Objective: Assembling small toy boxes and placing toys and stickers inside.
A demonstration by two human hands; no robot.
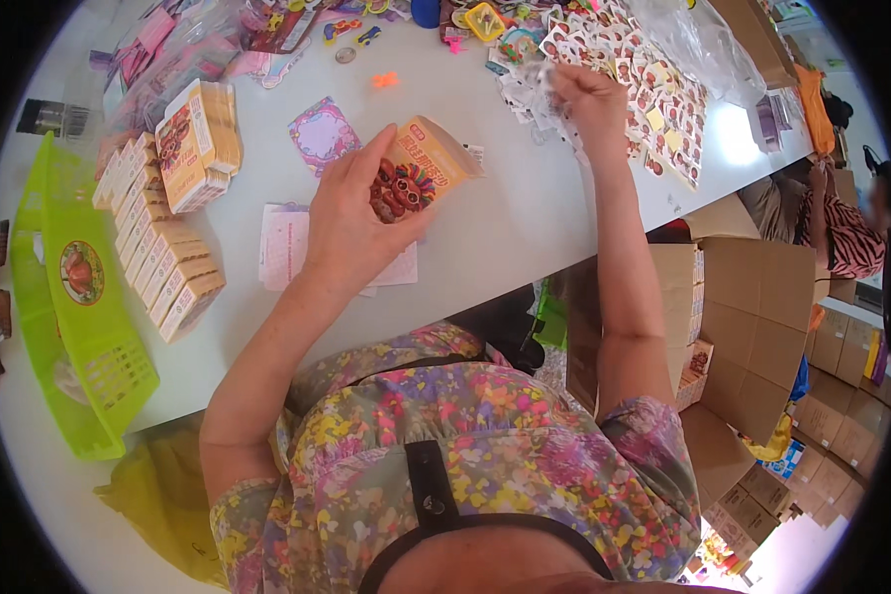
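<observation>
A small orange carton (432, 158) with a cartoon face on its front is tilted in my left hand (351, 218), thumb along its lower edge and fingers at its far side. The carton's upper right end flares out and looks unsealed. My right hand (594, 104) is over a heap of small clear packets (533, 107), fingertips pinched together at its edge. Whatever lies between those fingertips is too small to make out. Under and beside my left wrist are pink printed sheets (285, 243), and a purple-framed card (324, 136) is just beyond the hand.
Stacked cartons (158, 238) stand at the left beside a green plastic basket (79, 287). Many small picture pieces (663, 109) cover the far right. An orange trinket (385, 80) lies beyond the carton. Right of the table stands an open cardboard box (752, 317); another person (846, 233) sits farther off.
</observation>
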